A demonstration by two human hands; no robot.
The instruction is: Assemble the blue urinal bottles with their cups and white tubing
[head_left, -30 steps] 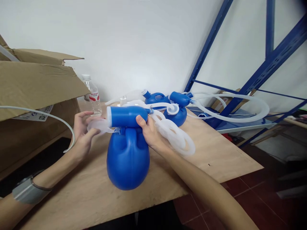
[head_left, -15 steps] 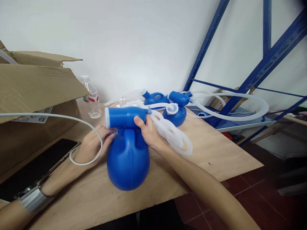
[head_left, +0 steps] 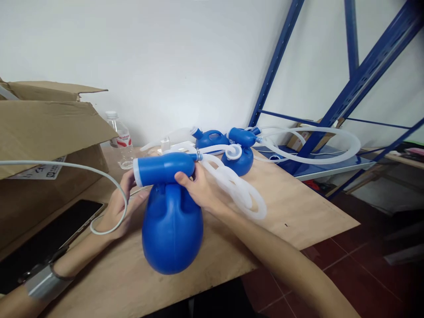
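Note:
In front of me a round blue urinal bottle (head_left: 172, 238) with a moulded handle stands on the wooden table. Its blue cylindrical urinal cup (head_left: 159, 168) lies sideways across the top, white-rimmed end to the left. My right hand (head_left: 198, 185) grips the cup's narrow right part, thumb in front and fingers mostly hidden behind. My left hand (head_left: 124, 203) is at the white-rimmed end, fingers curled behind it and thumb below; part of its grip is hidden. From the cup's narrow tip a coiled translucent hose (head_left: 238, 190) runs onto the table.
Farther back are another blue urinal bottle (head_left: 238, 161) with a looped hose and one more blue bottle (head_left: 212, 138). A cardboard box (head_left: 53, 128), a water bottle (head_left: 124, 148) and a dark phone (head_left: 49, 238) are at left. A blue metal rack (head_left: 331, 106) rises at right.
My left hand has gone from pinching at the bottle's neck to the cup's white-rimmed end. The cup is slightly more tilted. My right hand keeps its grip, and the view has shifted slightly.

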